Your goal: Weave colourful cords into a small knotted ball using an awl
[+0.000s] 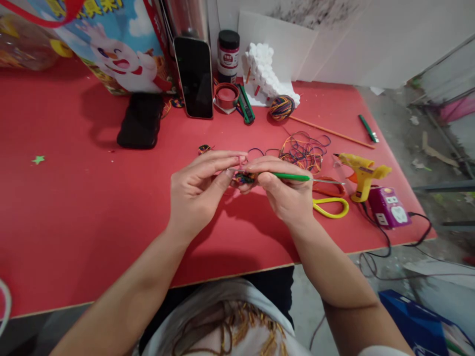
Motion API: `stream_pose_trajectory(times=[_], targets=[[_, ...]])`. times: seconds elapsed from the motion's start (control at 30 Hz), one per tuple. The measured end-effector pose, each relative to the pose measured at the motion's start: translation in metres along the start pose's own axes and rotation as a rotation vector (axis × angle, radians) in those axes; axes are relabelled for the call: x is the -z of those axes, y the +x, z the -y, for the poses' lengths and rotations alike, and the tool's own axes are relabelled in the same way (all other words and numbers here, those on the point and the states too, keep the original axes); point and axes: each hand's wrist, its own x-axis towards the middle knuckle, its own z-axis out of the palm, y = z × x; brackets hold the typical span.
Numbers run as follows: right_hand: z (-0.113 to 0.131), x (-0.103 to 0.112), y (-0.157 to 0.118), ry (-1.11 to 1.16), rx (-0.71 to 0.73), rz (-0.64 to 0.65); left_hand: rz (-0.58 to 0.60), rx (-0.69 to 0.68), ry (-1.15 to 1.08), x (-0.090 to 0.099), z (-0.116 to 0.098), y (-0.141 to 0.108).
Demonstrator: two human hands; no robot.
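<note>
Multicolored crochet piece (244,178) pinched between left hand (198,185) and right hand (287,193) above red table (111,212), green-handled hook (291,176) also gripped in the right, tangled yarn (302,151) beyond perhaps liable to knot if tugged hard.

Here on the table (92,217), the small yarn piece (245,178) sits between left hand (198,185) and right hand (287,193), the hook (291,176) lying across the right. Behind that hand, the loose yarn (304,153); farther back, the yarn ball (281,108), stick (334,132) to its right. Out right: looped handle (331,200), then glue gun (365,173), then power socket (389,206). Behind the left hand stands the phone (195,79), with the bag (122,59) to its left, jar (228,57) to its right, tape roll (225,105) before the jar.
</note>
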Motion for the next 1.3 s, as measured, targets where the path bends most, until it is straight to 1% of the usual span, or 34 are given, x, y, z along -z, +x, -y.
stream_pose_trajectory(times=[0.1,0.23,0.4,0.5,0.57,0.63,0.7,0.8,0.87,0.93,1.0,1.13,1.3], targets=[[0.000,-0.003,-0.002,-0.001,0.000,-0.018,0.023,0.114,-0.198,-0.001,0.002,-0.001],[0.000,-0.003,-0.002,-0.047,-0.003,-0.047,-0.009,0.211,-0.230,-0.004,0.004,0.000],[-0.005,-0.006,-0.003,-0.094,0.018,-0.073,-0.022,0.206,-0.284,-0.009,0.002,0.000],[-0.002,-0.008,-0.005,-0.081,0.026,-0.072,-0.033,0.205,-0.308,-0.009,0.003,-0.001],[0.003,-0.009,-0.005,-0.141,0.004,-0.076,-0.046,0.212,-0.288,-0.007,0.005,-0.001],[0.010,-0.008,-0.005,-0.252,0.003,-0.069,-0.054,0.214,-0.256,-0.005,0.008,0.000],[0.013,-0.005,-0.005,-0.360,0.072,-0.035,-0.057,0.211,-0.232,-0.004,0.010,0.001],[0.012,0.000,-0.003,-0.537,0.249,0.019,-0.060,0.221,-0.211,-0.003,0.013,0.002],[0.010,0.004,-0.001,-0.662,0.348,0.008,-0.058,0.237,-0.211,-0.003,0.012,0.002],[0.008,0.006,0.000,-0.740,0.410,-0.011,-0.058,0.247,-0.223,-0.003,0.011,0.002],[0.008,0.007,0.001,-0.746,0.450,0.017,-0.059,0.243,-0.240,-0.003,0.010,0.002],[0.010,0.006,-0.001,-0.679,0.480,0.130,-0.058,0.217,-0.260,-0.003,0.011,0.003],[0.008,0.004,-0.005,-0.696,0.480,0.109,-0.081,0.241,-0.263,-0.003,0.010,0.004]])
